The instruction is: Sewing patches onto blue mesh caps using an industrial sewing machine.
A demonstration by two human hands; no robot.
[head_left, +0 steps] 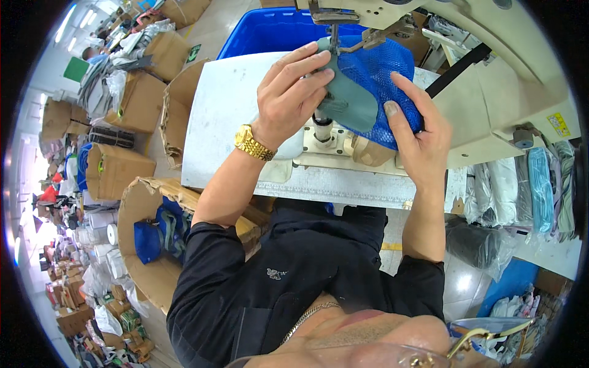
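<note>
A blue mesh shoe upper [399, 64] with a smooth grey-green panel [353, 104] is at the needle area of a sewing machine [334, 43], over its upright post [322, 126]. My left hand [291, 92], with a gold watch at the wrist, holds the panel's left edge, its long fingers laid close beside the presser foot. On the other side, my right hand [423, 126] grips the mesh. Its thumb and forefinger show on top, apart from each other, while the rest of its fingers are hidden behind the material.
The white machine table [227, 122] lies beneath my forearms. Behind it stands a blue plastic bin [251, 34]. An open cardboard box [138, 221] with blue pieces is at my left. Plastic-wrapped bundles [503, 190] lie to the right, below the machine's arm.
</note>
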